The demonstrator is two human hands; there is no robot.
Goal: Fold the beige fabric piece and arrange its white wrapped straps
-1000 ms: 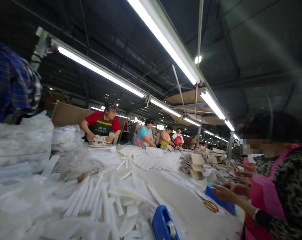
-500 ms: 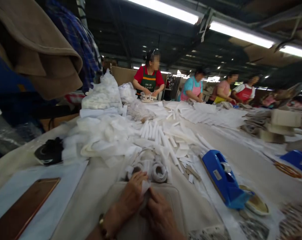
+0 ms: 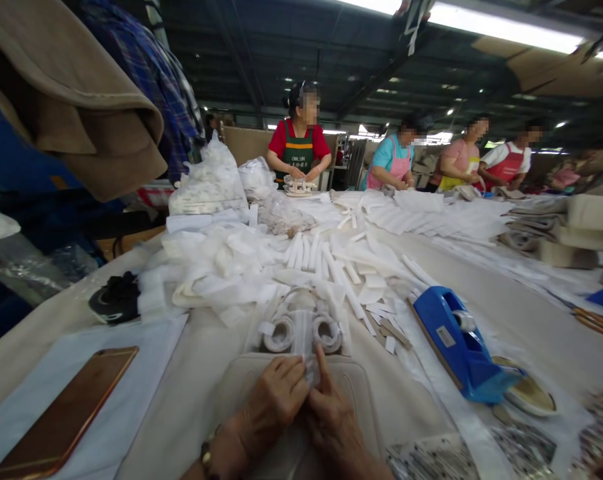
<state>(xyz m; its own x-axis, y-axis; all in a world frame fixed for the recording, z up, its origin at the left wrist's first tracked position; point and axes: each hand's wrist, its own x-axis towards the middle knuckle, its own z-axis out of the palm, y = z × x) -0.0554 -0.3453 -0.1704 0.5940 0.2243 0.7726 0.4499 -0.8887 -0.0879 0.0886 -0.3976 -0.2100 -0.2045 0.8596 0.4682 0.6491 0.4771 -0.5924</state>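
I judge this piece only just begun — my left hand (image 3: 276, 400) and right hand (image 3: 334, 417) both pinch a small white strip (image 3: 311, 369) over the beige bag panel (image 3: 366, 400) on the tabletop (image 3: 206, 360), with piles of strips (image 3: 326, 267) beyond untouched.

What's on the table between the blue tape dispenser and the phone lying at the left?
In the head view, between the blue tape dispenser and the phone lie a beige bag panel, the left hand and right hand pinching a white strip, and two tape rolls.
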